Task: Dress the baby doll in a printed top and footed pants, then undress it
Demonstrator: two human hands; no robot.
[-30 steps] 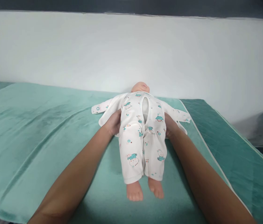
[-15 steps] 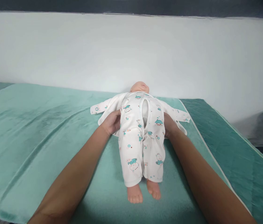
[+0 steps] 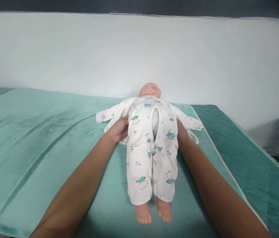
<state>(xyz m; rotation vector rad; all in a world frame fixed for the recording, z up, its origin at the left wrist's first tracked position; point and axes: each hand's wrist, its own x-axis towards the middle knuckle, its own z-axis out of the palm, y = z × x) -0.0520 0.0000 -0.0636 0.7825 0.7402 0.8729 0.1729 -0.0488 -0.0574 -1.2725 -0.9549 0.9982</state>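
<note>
A baby doll (image 3: 139,158) lies on its back, head away from me and bare feet towards me. It wears white printed split-crotch trousers (image 3: 139,172) and a white printed shirt (image 3: 126,105) whose sleeves spread to both sides. At the doll's left-hand side in view, my left hand (image 3: 120,129) holds its waist, fingertips partly hidden under the cloth. On the opposite side my right hand (image 3: 182,134) grips the waist; its fingers are mostly behind the doll. The shirt's hem lies spread out around both wrists.
A light green padded sheet (image 3: 55,132) with folds covers the bed-like surface. Along the right lies a darker green quilted mat (image 3: 248,148) with a pale edge. A white wall (image 3: 139,49) rises directly behind the doll's head.
The doll's feet and trouser legs have come slightly closer to me, and its head now shows higher and a little further right. Both hands have stayed at its waist.
</note>
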